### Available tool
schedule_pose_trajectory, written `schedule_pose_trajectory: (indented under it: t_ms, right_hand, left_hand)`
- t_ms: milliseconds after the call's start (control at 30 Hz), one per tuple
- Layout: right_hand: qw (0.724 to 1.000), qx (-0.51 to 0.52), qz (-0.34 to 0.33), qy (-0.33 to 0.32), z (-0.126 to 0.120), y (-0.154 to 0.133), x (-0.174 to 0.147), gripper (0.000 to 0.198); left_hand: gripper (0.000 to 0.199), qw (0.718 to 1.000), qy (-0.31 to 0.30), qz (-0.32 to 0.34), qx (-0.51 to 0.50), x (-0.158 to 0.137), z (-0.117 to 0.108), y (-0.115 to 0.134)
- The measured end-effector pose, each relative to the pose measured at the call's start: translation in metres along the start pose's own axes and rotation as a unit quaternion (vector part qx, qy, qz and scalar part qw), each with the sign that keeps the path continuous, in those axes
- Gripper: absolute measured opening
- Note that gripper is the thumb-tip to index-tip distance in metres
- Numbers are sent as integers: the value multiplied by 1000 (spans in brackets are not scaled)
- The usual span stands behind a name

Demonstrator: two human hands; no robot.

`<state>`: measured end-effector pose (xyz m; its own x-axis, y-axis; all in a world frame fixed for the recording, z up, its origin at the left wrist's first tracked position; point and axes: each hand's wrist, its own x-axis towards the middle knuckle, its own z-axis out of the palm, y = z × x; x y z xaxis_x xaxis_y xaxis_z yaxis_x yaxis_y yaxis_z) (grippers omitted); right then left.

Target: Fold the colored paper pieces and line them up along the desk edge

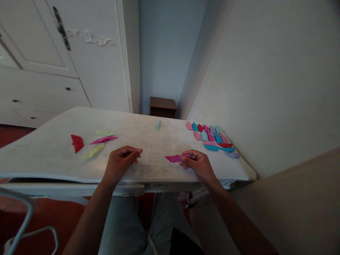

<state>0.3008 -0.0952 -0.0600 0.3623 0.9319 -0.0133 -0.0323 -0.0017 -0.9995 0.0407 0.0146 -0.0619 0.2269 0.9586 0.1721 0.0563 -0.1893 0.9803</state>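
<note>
My right hand (198, 163) pinches one end of a magenta folded paper boat (174, 158) between thumb and fingers, just above the white table. The boat's other end points left, toward my left hand (123, 159). That hand hovers near the table's front with thumb and fingers closed together, and nothing shows in them. To its left lie a magenta folded paper (104, 139), a yellow folded paper (93, 151), a pale green one (105, 132) and a red one (77, 143). A small mint folded paper (157, 124) rests alone near the far edge.
Rows of colourful folded paper boats (204, 135) stand and lie on the right of the white table (143, 141), beside the wall (252, 88). A white cabinet (101, 60) rises behind at left. A brown wooden box (163, 103) is beyond the far edge.
</note>
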Motion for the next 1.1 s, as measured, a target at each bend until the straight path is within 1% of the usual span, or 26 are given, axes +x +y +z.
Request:
schedule_pose_trajectory:
  t_ms: [133,267,333,400,467,600,667,733,767,833,900,967,1100]
  right_hand:
    - [996,-64,8,55,-44,1,-8,41]
    - [980,-162,2,119,-94,1,-8,48]
    - [966,-220,7,137,-115,0,-5,49]
    - [946,-286,1,152,-132,-1,-2,47]
    - [912,-367,-33,178,-143,-2,0,41]
    - [817,-518,-117,226,-148,-4,0,34]
    - [786,-554,-137,239,-145,-6,-2,34]
    - [773,-572,-167,218,-139,-6,-3,32]
    - [770,-579,-190,189,-136,-6,-4,31]
    - [762,-592,-238,112,-130,-4,-4,28]
    - [749,-606,-263,52,-125,0,-3,26]
    - [737,-619,-269,32,-123,5,-3,26]
    - [725,-631,-272,41,-126,13,-7,30]
  left_hand:
    - [23,1000,3,-3,10,1,0,2]
    - [28,999,6,-25,39,2,-1,2]
    - [31,998,1,-41,45,3,-3,0]
    - [33,997,-4,-53,52,4,-4,-2]
    - [37,996,-1,-65,64,5,-5,-3]
    - [44,994,20,-81,70,5,-4,-1]
    - [46,994,28,-90,58,5,-3,1]
    - [46,994,32,-97,40,5,-2,2]
    - [45,994,34,-99,35,5,-1,2]
    - [44,994,37,-99,34,6,-1,2]
    - [43,994,42,-97,36,6,-1,1]
    - [42,994,41,-95,24,6,-1,-1]
    - [41,996,33,-82,9,6,-1,-6]
